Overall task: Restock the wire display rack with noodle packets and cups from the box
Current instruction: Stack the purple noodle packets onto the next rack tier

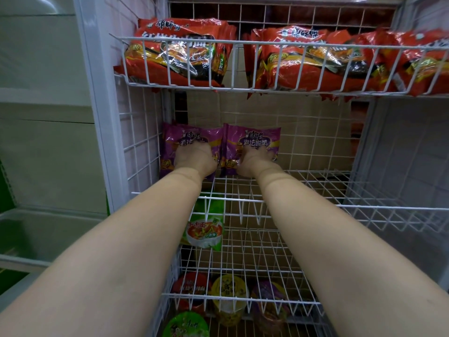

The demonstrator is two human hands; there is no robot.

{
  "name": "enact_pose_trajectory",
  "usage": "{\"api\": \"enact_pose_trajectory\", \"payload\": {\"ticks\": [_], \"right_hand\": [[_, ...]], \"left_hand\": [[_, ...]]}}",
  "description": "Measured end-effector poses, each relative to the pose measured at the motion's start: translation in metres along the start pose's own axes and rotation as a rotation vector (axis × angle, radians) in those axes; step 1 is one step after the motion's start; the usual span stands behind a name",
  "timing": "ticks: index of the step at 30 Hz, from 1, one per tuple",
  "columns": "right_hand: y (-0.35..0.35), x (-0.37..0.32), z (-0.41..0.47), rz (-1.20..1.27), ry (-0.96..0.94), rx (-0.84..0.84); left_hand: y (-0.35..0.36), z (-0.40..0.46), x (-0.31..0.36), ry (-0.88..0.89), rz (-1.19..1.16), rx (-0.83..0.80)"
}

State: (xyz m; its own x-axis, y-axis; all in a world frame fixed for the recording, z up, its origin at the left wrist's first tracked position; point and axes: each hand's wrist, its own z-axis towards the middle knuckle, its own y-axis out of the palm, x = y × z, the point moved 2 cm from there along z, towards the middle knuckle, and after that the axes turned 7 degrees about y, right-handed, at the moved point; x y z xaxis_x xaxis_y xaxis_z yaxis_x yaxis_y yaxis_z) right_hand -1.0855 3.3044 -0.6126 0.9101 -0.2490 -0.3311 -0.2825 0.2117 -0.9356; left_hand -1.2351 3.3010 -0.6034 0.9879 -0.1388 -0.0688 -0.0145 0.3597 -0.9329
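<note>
Both my arms reached into the middle tier of the white wire display rack [315, 207]. My left hand [194, 158] gripped a purple foil noodle packet [187, 139], fingers curled over its front face, and held it upright against the rack's left side grid at the rear of the tier. My right hand [255, 160] gripped a second purple foil noodle packet [257, 138] in the same manner, upright and just beside the first; the two packets touched edge to edge. Both packets stood on the wire floor of the middle tier, near its back left corner.

On the upper tier, red-orange foil noodle packets [177, 52] leaned in a row behind the front rail, with a gap between the left group and the right group.

Below the middle tier, seen through the wire, a green noodle packet [206, 229] lay on the next tier down. On the lowest tier stood a red-lidded noodle cup [192, 285], a yellow-lidded noodle cup [229, 288], a purple-lidded noodle cup [267, 295] and a green-lidded noodle cup [185, 325], close together
</note>
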Motion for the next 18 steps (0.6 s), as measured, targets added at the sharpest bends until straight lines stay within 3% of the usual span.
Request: {"api": "enact_pose_trajectory", "payload": {"ticks": [7,18], "right_hand": [[0.0019,-0.0012,0.0041,-0.060,-0.040,-0.054],[0.0008,-0.0046,0.0073,0.021,-0.054,0.012]], "left_hand": [[0.0007,-0.0003,0.0041,0.004,0.066,-0.056],[-0.0003,-0.0007,0.0028,0.003,0.041,-0.037]]}}
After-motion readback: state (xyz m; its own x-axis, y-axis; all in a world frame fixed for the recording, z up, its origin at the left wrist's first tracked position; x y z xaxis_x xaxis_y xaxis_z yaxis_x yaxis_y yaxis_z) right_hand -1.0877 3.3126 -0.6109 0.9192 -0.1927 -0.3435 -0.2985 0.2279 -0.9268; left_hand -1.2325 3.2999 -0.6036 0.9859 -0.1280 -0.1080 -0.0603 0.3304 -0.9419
